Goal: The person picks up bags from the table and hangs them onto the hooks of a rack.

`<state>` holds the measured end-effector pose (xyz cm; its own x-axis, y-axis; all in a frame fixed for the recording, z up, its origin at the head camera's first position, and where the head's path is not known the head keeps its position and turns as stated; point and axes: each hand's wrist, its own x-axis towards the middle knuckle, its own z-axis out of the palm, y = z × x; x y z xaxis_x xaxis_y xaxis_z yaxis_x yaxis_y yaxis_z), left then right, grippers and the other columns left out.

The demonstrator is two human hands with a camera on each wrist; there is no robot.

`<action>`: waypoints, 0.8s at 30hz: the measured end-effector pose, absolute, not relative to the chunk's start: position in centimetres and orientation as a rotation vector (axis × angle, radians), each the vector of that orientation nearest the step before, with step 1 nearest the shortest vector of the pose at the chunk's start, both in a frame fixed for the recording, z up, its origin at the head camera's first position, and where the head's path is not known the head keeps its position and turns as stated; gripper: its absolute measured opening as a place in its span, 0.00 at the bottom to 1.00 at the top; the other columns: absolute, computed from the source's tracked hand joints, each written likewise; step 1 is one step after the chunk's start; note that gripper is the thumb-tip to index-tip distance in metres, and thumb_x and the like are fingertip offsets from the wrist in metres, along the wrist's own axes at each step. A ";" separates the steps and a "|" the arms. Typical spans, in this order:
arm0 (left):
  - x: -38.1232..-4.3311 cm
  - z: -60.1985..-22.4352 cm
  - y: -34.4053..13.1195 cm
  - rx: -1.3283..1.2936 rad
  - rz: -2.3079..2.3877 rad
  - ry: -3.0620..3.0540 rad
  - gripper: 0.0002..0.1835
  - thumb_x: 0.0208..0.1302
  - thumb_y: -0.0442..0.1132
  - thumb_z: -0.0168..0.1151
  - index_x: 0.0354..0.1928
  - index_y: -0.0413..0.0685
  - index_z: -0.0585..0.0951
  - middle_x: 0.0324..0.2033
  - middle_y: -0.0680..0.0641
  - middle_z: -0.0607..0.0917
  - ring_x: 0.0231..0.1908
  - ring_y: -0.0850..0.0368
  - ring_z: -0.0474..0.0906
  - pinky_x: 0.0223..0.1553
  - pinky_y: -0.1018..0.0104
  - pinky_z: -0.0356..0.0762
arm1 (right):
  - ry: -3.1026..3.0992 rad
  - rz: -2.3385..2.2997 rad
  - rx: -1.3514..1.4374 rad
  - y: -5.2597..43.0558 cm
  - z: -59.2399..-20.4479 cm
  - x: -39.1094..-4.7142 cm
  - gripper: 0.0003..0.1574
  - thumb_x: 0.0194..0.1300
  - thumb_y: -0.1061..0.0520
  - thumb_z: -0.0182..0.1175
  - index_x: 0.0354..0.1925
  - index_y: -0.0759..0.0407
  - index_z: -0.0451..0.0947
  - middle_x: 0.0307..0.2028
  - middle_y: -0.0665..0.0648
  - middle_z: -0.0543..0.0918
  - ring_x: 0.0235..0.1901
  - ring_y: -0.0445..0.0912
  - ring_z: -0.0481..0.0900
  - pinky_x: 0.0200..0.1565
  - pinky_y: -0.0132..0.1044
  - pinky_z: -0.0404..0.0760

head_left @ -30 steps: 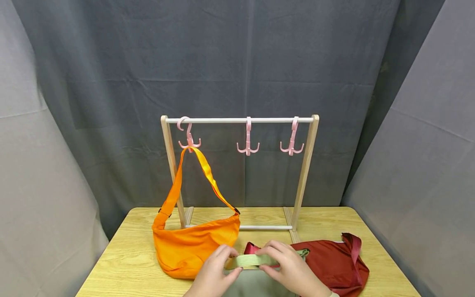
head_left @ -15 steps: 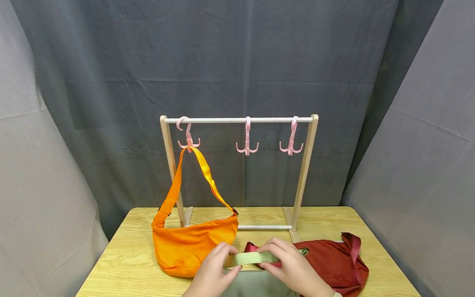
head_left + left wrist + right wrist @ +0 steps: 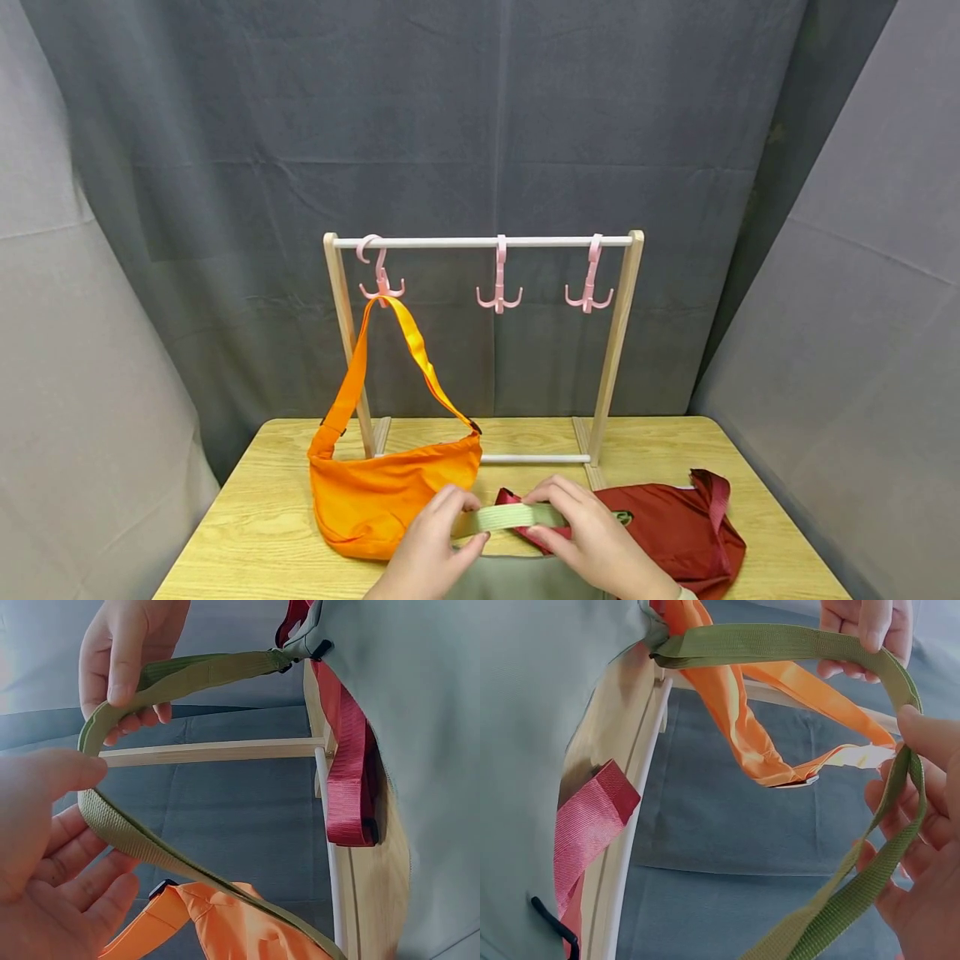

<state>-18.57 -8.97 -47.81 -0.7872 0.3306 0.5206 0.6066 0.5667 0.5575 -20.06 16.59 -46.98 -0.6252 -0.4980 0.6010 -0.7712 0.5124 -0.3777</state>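
Table (image 3: 247, 517): pale wood grain, rounded far corners.
Rack (image 3: 435, 243): 2 wooden posts, 1 white bar across the top and 1 low down.
Green bag (image 3: 525, 579): at the near side in front of you, below your hands, cut off by the lower edge of the head view; smooth grey-green cloth. You cannot tell there if it touches the wood.
Orange bag (image 3: 397, 504): soft, creased, slouched; its band loops over the leftmost hook.
Red bag (image 3: 671, 533): dark, wrinkled cloth, lying to the right with a glossy ribbed band.
Left hand (image 3: 431, 542): your thumb and fingers pinch the strap narrowly.
Right hand (image 3: 588, 533): same narrow pinch, just along from the other.
Strap (image 3: 517, 517): flat, ribbed green webbing, bent into an arch.
Hooks (image 3: 500, 279): 3, pink, glossy, with upturned prongs.
Shift: since 0.5 s ago, your green bag's top edge sits lower in the head view.
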 end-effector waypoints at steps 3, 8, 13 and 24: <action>-18.6 -47.6 -9.0 -0.772 -1.074 -2.436 0.17 0.59 0.36 0.76 0.47 0.54 0.80 0.42 0.59 0.79 0.40 0.63 0.76 0.45 0.67 0.79 | -2.325 0.895 1.052 16.6 -46.8 -20.0 0.25 0.60 0.58 0.76 0.52 0.41 0.79 0.48 0.36 0.79 0.46 0.34 0.79 0.49 0.27 0.79; -18.6 -47.3 -9.1 -0.780 -1.072 -2.435 0.17 0.59 0.36 0.75 0.48 0.53 0.80 0.42 0.59 0.79 0.40 0.64 0.76 0.45 0.67 0.80 | -2.315 0.910 1.045 16.5 -46.5 -20.1 0.27 0.59 0.59 0.76 0.52 0.41 0.79 0.49 0.37 0.79 0.46 0.34 0.80 0.49 0.29 0.81; -18.6 -47.0 -9.1 -0.774 -1.048 -2.435 0.17 0.60 0.36 0.75 0.48 0.53 0.81 0.43 0.59 0.80 0.41 0.65 0.77 0.46 0.66 0.80 | -2.355 0.904 1.005 16.5 -46.1 -20.0 0.26 0.60 0.57 0.75 0.53 0.39 0.78 0.49 0.36 0.79 0.46 0.34 0.79 0.46 0.32 0.82; -18.6 -46.1 -9.1 -0.769 -1.021 -2.476 0.17 0.61 0.38 0.75 0.50 0.53 0.81 0.43 0.59 0.79 0.42 0.65 0.76 0.48 0.65 0.80 | -2.383 0.913 0.992 16.6 -45.6 -20.0 0.24 0.62 0.55 0.74 0.53 0.40 0.77 0.49 0.36 0.77 0.41 0.32 0.75 0.41 0.29 0.78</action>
